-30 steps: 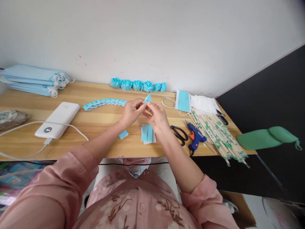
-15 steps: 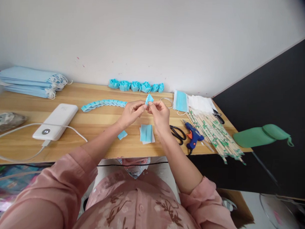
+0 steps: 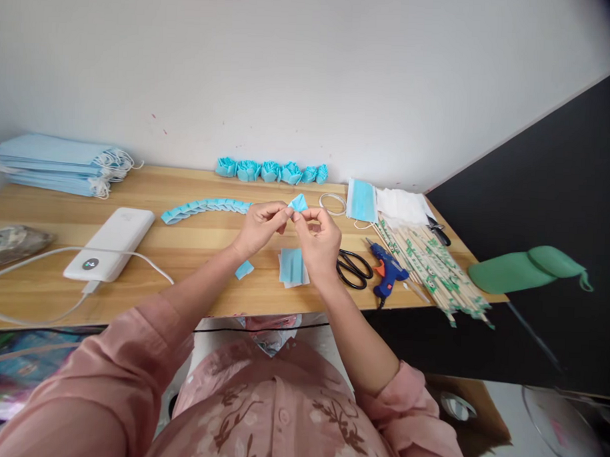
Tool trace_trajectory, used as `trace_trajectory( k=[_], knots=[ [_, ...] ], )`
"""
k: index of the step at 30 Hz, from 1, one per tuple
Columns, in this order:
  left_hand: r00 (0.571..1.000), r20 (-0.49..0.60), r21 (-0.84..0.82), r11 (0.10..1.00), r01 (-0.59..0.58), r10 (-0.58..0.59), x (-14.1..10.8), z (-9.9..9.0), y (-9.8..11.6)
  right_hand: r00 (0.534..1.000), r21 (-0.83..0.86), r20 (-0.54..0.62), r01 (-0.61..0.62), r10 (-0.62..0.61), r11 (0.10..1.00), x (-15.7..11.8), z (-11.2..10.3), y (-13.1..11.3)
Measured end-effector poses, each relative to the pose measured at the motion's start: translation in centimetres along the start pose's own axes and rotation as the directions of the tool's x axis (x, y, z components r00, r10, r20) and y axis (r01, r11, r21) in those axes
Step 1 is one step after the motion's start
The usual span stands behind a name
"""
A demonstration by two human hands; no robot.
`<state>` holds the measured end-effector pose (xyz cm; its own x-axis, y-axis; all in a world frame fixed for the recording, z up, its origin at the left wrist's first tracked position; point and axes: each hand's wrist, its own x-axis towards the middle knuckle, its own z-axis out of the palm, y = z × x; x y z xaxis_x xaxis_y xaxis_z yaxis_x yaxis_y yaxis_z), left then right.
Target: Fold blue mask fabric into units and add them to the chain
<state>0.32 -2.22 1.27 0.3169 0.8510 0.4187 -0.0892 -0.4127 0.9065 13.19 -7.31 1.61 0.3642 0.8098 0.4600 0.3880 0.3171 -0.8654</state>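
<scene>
My fingers (image 3: 282,218), left hand (image 3: 259,227) and right hand (image 3: 322,242) together, pinch a small folded blue piece (image 3: 298,202) above the middle of the counter (image 3: 209,242).

It is thin and sharply creased, its peak pointing far; six ruffled blue rosettes (image 3: 270,171) stand beyond. To the left curves a strip of overlapping pleats (image 3: 206,207). To the right lie black-handled scissors (image 3: 356,269), a blue glue gun (image 3: 389,275) with an orange trigger, and paper-wrapped sticks (image 3: 431,263), their green print too small to read. The white power bank's (image 3: 119,239) lit display, far left, is unreadable too.
</scene>
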Motion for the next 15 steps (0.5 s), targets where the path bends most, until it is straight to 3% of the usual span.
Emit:
trace_trajectory(
  k=[8, 15],
  knots=[
    [0.993, -0.116, 0.032, 0.999, -0.02, 0.024, 0.16, 0.26, -0.31, 0.983, 0.189, 0.097, -0.171, 0.155, 0.967, 0.11, -0.46, -0.61],
    [0.993, -0.116, 0.023, 1.0, -0.018, 0.021, 0.15, 0.27, -0.51, 0.966, 0.298, 0.108, -0.259, 0.237, 0.919, 0.31, -0.42, -0.91]
  ],
)
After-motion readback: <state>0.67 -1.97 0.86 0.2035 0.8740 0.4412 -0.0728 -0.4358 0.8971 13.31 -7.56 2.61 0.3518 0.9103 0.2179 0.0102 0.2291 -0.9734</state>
